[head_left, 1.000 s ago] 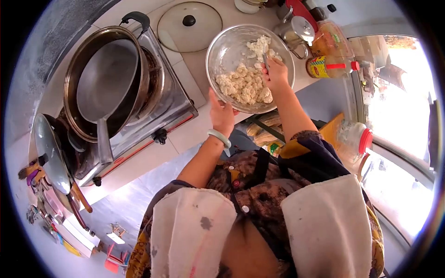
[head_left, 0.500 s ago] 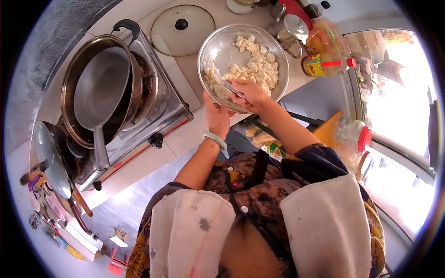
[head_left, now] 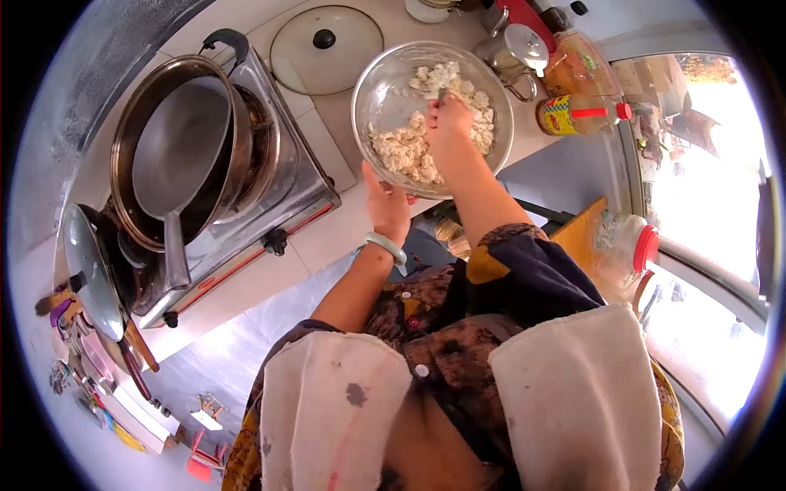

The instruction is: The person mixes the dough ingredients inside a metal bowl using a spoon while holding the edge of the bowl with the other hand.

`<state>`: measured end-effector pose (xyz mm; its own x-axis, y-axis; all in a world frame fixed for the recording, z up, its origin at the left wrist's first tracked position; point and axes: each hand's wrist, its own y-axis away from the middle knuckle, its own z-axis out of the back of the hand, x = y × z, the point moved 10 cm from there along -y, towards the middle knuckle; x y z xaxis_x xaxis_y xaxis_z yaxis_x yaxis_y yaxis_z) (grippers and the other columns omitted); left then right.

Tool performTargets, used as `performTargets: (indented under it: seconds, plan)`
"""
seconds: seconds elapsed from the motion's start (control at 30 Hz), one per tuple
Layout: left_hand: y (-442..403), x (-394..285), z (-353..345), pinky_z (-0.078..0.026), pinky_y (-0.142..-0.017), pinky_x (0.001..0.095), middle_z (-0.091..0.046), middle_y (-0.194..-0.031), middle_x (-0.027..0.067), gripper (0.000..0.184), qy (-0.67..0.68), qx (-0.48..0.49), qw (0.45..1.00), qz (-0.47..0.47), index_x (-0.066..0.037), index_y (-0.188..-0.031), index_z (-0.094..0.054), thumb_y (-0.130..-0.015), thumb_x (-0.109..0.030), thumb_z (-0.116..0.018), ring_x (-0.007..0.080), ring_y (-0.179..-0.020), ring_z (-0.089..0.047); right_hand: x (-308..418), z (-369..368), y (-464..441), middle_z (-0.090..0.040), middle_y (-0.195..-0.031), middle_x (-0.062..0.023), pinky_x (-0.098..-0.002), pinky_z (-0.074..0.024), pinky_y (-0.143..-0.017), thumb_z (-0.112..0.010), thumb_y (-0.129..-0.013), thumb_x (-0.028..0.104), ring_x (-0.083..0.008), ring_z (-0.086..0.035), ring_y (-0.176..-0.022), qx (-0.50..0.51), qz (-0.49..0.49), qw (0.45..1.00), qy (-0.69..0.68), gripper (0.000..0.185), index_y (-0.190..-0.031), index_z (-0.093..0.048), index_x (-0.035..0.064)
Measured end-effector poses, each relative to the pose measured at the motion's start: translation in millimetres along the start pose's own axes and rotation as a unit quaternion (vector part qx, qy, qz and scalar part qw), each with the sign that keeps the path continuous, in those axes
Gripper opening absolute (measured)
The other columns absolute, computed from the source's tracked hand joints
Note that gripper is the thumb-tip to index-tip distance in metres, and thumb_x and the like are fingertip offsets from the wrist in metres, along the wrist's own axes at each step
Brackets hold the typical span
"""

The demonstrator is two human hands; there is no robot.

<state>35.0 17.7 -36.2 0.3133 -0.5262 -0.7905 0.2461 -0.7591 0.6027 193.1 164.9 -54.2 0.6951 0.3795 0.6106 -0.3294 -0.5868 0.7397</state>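
Observation:
A wide steel mixing bowl (head_left: 367,114) sits on the counter, holding pale, crumbly, lumpy dough (head_left: 409,154). My right hand (head_left: 450,121) reaches over the bowl, its fingers wrapped around a metal utensil (head_left: 443,94). Its working end is in the dough on the far side, so I cannot see what kind it is. At the near left rim, my left hand (head_left: 388,209) grips the bowl from outside, with the thumb up along the wall and the other fingers partly hidden under it.
To the left, a gas stove (head_left: 286,180) carries a large pot (head_left: 123,155) with a frying pan (head_left: 180,147) inside. Behind lies a glass lid (head_left: 303,57). Right of the bowl stand a steel pitcher (head_left: 524,47) and an oil bottle (head_left: 573,114). A red-lidded jar (head_left: 618,245) is nearer me.
My right hand has moved the utensil from the bowl's near left side across to the far middle. Dough on the left has spread out. My left hand stays at the rim.

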Motion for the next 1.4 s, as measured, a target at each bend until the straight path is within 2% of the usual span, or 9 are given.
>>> performTargets:
  seconds: [0.5,0.6,0.7,0.9,1.0,1.07,1.17,1.3,1.4]
  plan:
    - [-0.7,-3.9,-5.3,-0.057,-0.067,0.0318,-0.057,-0.104,0.0126,0.079,-0.004,0.058,0.998,0.008,-0.016,-0.152,0.006,-0.095,0.001,-0.046,0.0167,-0.074,-0.061,-25.4,-40.2,61.5,-0.053,-0.068,-0.0019,-0.0201,-0.0295,-0.04,-0.055,-0.095,0.019,-0.0073,-0.044,-0.05,0.117,0.003,0.956,0.267,0.025,-0.118,-0.058,0.0085]
    - [-5.3,3.8,-5.8,-0.056,-0.067,0.0318,-0.058,-0.104,0.0124,0.079,0.014,0.061,0.998,-0.002,-0.016,-0.152,0.009,-0.096,0.001,-0.045,0.0165,-0.076,-0.062,-48.0,-17.6,80.9,-0.056,-0.066,-0.0022,-0.0225,-0.0367,-0.045,-0.055,-0.095,0.017,-0.0093,-0.05,-0.052,0.27,0.004,0.874,0.403,0.03,-0.123,-0.06,0.0086]
    - [-3.8,1.8,-5.1,-0.056,-0.067,0.0317,-0.059,-0.104,0.0119,0.079,0.014,0.062,0.998,0.003,-0.017,-0.152,0.01,-0.096,0.0,-0.045,0.0169,-0.079,-0.062,-24.8,-7.0,94.9,-0.06,-0.069,-0.0048,-0.0252,-0.0442,-0.052,-0.054,-0.094,0.016,-0.0108,-0.057,-0.057,0.413,0.116,0.704,0.565,0.031,-0.122,-0.061,0.006]
    - [-2.4,-3.9,-6.4,-0.056,-0.066,0.0306,-0.058,-0.104,0.0128,0.077,0.027,0.049,0.998,0.019,-0.015,-0.152,0.006,-0.096,0.0,-0.044,0.0173,-0.076,-0.063,-5.0,-43.0,115.3,-0.061,-0.07,-0.0103,-0.0286,-0.0481,-0.056,-0.054,-0.092,0.019,-0.0112,-0.059,-0.06,0.449,0.282,0.503,0.682,0.034,-0.121,-0.06,0.0016]
    - [-2.5,1.3,-7.6,-0.056,-0.068,0.0327,-0.056,-0.1,0.0116,0.078,0.022,0.046,0.998,0.028,-0.018,-0.152,0.008,-0.097,-0.001,-0.044,0.0172,-0.074,-0.062,-20.3,-31.8,55.9,-0.064,-0.075,-0.0087,-0.0311,-0.0491,-0.059,-0.057,-0.091,0.024,-0.0149,-0.061,-0.063,0.318,0.256,0.668,0.623,0.035,-0.12,-0.062,0.0041]
    - [-1.2,3.1,-5.0,-0.057,-0.07,0.0341,-0.055,-0.098,0.0108,0.077,0.009,0.044,0.999,0.03,-0.019,-0.152,0.007,-0.097,0.0,-0.043,0.018,-0.075,-0.062,-9.1,-32.4,46.0,-0.07,-0.087,-0.0123,-0.0395,-0.0531,-0.067,-0.059,-0.09,0.03,-0.0221,-0.067,-0.071,0.185,0.1,0.823,0.528,0.036,-0.117,-0.065,0.0077]
    - [1.0,-4.7,-4.1,-0.056,-0.063,0.0306,-0.057,-0.101,0.0116,0.075,0.032,0.028,0.999,0.01,-0.013,-0.153,-0.001,-0.093,0.001,-0.043,0.0185,-0.072,-0.063,27.4,-35.9,30.5,-0.069,-0.082,-0.0105,-0.0343,-0.0525,-0.064,-0.056,-0.093,0.027,-0.017,-0.064,-0.066,0.191,0.101,0.814,0.539,0.033,-0.119,-0.064,0.0073]
    - [-2.5,-7.4,2.9,-0.055,-0.065,0.0311,-0.056,-0.101,0.012,0.072,0.009,0.045,0.998,0.039,-0.01,-0.152,-0.005,-0.092,0.0,-0.044,0.0192,-0.076,-0.064,109.0,-47.8,46.5,-0.064,-0.074,-0.009,-0.0329,-0.0498,-0.061,-0.054,-0.094,0.024,-0.0159,-0.061,-0.062,0.238,0.242,0.608,0.718,0.034,-0.123,-0.061,0.0067]
    - [-17.5,-24.1,12.6,-0.054,-0.068,0.0343,-0.055,-0.102,0.0141,0.066,-0.064,0.034,0.997,0.001,-0.005,-0.149,-0.017,-0.09,-0.003,-0.046,0.0231,-0.08,-0.062,142.0,-19.3,34.8,-0.062,-0.071,-0.0093,-0.0338,-0.0481,-0.059,-0.052,-0.094,0.024,-0.0162,-0.059,-0.06,0.249,0.209,0.646,0.69,0.033,-0.121,-0.062,0.0084]
